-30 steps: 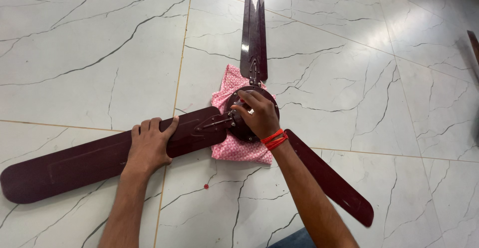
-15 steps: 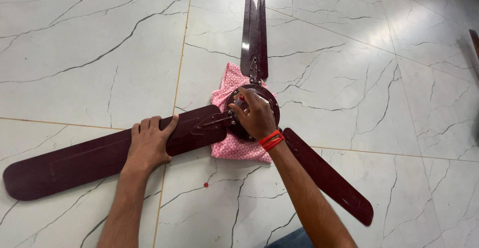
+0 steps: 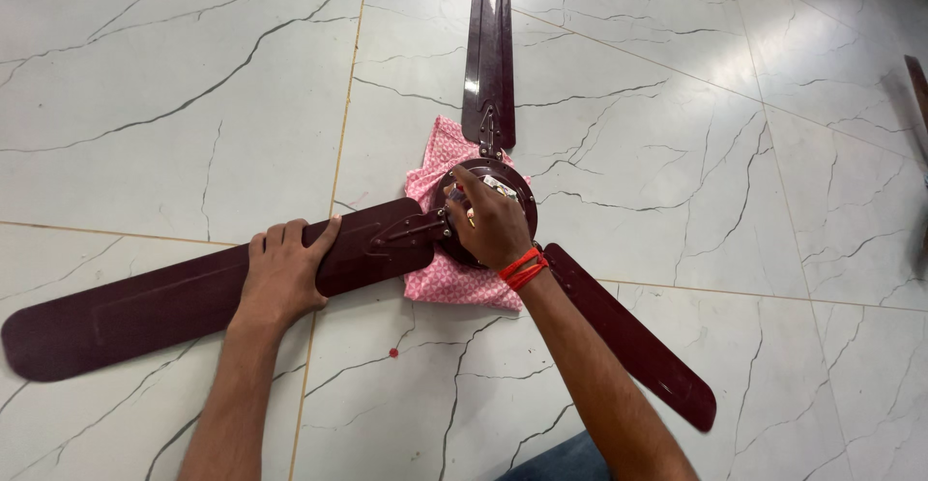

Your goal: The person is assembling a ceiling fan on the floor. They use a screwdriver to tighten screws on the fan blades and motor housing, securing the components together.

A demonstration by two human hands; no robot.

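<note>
White marble floor is carrying a maroon ceiling fan at frame centre. Left hand keeps pressing flat, fingers spread, on the left blade; right hand, fingers curled on the hub, has shifted slightly.

Fan blades: three. Pink cloth: one. Hands: two.

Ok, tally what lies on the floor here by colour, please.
Maroon: 4 – left blade, top blade, right blade, motor hub
Pink: 1 – dotted cloth
Red: 1 – small red speck
Total: 6
</note>
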